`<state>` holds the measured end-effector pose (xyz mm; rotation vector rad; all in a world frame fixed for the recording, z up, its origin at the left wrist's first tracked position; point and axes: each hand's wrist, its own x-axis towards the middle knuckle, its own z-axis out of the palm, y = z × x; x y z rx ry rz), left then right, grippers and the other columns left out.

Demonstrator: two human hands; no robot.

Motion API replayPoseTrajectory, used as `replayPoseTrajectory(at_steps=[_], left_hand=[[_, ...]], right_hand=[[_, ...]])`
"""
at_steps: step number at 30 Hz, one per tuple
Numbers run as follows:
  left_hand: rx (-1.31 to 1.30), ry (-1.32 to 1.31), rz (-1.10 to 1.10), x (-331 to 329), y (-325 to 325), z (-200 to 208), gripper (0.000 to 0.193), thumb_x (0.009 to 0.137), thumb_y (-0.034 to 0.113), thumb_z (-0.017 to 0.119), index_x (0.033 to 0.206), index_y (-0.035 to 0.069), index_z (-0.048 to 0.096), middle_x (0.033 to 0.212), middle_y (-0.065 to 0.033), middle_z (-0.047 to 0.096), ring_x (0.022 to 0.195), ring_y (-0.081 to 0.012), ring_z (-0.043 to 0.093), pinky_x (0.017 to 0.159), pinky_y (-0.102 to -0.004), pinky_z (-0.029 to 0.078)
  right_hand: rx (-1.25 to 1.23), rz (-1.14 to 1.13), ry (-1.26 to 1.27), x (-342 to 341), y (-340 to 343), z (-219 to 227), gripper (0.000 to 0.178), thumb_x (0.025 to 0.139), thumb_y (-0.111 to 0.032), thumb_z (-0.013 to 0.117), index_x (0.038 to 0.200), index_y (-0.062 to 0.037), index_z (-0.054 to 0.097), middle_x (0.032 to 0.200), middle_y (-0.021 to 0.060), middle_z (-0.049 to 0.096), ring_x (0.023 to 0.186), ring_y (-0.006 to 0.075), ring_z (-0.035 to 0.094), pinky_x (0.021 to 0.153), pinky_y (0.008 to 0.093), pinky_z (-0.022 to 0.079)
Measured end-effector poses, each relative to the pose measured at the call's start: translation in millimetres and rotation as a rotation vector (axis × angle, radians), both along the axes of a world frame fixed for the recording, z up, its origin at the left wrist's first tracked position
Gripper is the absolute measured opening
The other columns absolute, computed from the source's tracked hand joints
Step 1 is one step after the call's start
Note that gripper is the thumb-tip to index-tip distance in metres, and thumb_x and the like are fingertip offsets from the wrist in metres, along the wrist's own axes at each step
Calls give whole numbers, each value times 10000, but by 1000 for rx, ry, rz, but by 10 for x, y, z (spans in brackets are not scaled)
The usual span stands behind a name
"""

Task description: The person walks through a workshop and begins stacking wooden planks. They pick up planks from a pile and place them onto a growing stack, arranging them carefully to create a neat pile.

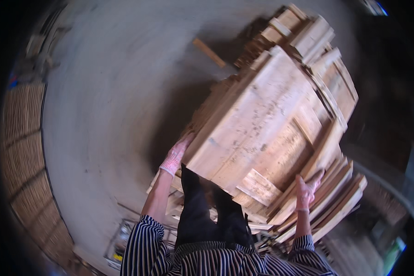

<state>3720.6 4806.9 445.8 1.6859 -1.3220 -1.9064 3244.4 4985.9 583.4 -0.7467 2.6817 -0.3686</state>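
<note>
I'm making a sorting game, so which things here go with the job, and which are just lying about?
With the job, it seems:
wide wooden board, with the left hand at its edge
narrow planks, beside the right hand

Probably just lying about:
loose wooden strip on the floor
brown ribbed stacks at far left

Looks like a woodworking shop or timber store: rough stacked boards (248, 124), a loose wood strip (209, 52) on the grey, concrete-looking floor (101, 92), long brown ribbed stacks (25, 161) along the left.
</note>
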Motion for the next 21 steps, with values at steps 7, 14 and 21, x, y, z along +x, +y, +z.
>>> replayPoseTrajectory(at_steps=[7, 14, 21], left_hand=[[-4, -96, -172, -376, -913, 412, 897, 991, 686, 407, 1576, 11, 326, 1647, -142, 317, 1522, -231, 284, 1247, -366, 178], [85, 163, -271, -1873, -2042, 775, 1063, 928, 813, 432, 1586, -14, 319, 1624, -175, 367, 1502, -262, 328, 1231, -404, 243], [95, -172, -340, -2184, -2052, 848, 964, 954, 721, 522, 1581, 14, 333, 1543, -156, 473, 1386, -268, 495, 1159, -411, 404]], right_hand=[[179, -171, -14, -70, -77, 173, 1271, 671, -420, 855, 1650, -141, 94, 1612, 297, 273, 1476, 449, 329, 1195, 481, 347], [123, -112, -27, -69, -101, 415, 1178, 745, -495, 849, 1638, -138, 169, 1512, 304, 405, 1403, 453, 420, 1155, 484, 390], [111, -180, 182, 255, -245, 663, 997, 751, -462, 828, 1564, -134, 353, 1407, 271, 486, 1260, 435, 510, 1048, 488, 454]])
